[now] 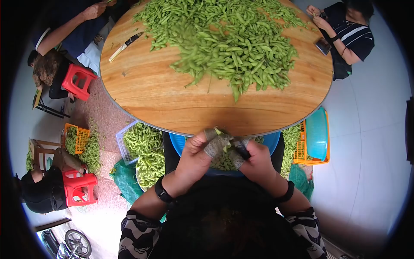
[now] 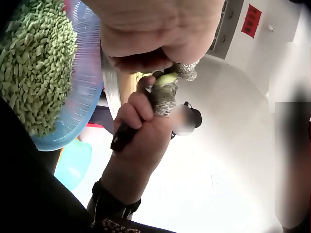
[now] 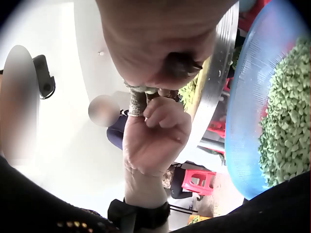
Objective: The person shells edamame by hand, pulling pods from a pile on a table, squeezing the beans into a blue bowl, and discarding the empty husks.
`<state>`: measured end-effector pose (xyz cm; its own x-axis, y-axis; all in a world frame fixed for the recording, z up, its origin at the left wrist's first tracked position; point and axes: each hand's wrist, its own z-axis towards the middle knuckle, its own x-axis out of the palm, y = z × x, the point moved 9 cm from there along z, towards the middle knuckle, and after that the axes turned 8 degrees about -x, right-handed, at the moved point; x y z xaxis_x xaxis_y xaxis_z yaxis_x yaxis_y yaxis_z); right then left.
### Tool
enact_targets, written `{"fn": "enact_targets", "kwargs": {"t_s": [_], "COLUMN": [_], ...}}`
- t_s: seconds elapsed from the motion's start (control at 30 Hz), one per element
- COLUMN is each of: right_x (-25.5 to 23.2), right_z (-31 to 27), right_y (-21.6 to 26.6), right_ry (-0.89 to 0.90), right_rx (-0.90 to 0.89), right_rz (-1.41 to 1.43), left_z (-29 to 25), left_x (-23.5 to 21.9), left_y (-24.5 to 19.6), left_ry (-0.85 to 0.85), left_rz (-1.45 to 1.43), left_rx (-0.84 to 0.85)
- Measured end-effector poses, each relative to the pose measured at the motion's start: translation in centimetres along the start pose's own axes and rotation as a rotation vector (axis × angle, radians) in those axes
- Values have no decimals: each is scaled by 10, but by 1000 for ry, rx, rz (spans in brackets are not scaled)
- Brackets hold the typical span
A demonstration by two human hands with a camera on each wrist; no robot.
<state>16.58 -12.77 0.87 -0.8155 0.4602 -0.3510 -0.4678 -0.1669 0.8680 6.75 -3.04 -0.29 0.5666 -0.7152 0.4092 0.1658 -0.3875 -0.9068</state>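
Both hands meet just off the near edge of the table. My left hand (image 1: pixel 195 157) pinches a green soybean pod (image 2: pixel 166 79) at its fingertips. My right hand (image 1: pixel 257 160) is close against it, fingers curled round a tool's black handle (image 2: pixel 124 137); the tool's working end is hidden, so I cannot tell its kind. Grey knitted covers (image 1: pixel 212 146) wrap some of the thumbs and fingers. Beneath the hands stands a blue basket (image 3: pixel 238 121) with shelled green beans (image 3: pixel 291 116) in it.
A large pile of pods (image 1: pixel 241 47) covers the far part of the wooden table (image 1: pixel 172 103). A black-handled knife (image 1: pixel 125 45) and a phone (image 1: pixel 322 46) lie there. Crates of pods, an orange crate (image 1: pixel 324 160) and red stools (image 1: pixel 79 82) stand around. Several people sit nearby.
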Motion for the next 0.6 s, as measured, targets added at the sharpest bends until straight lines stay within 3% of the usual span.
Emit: {"fn": "enact_targets", "kwargs": {"t_s": [0.03,0.13,0.17,0.2,0.23,0.43,0.6], "right_x": [6,-1,-4,-7,-9,0,2], "right_z": [0,-4,-4,-5,-5,2,3], "right_y": [8,11,13,9,4,11,13], "right_ry": [104,45,47,64,80,242,221], "right_rx": [-105,-101,-98,-17,64,23,108], "right_rz": [-172,-234,-232,-181,-131,10,147], "left_z": [0,1,1,-1,-2,-4,-5], "left_x": [-2,-8,-8,-7,-7,6,2], "left_y": [-1,-14,-4,8,9,8,15], "left_ry": [-2,-10,29,72,73,192,134], "left_rz": [0,171,235,300,301,374,392], "left_rx": [-2,54,-99,-253,-256,-188,-359]}}
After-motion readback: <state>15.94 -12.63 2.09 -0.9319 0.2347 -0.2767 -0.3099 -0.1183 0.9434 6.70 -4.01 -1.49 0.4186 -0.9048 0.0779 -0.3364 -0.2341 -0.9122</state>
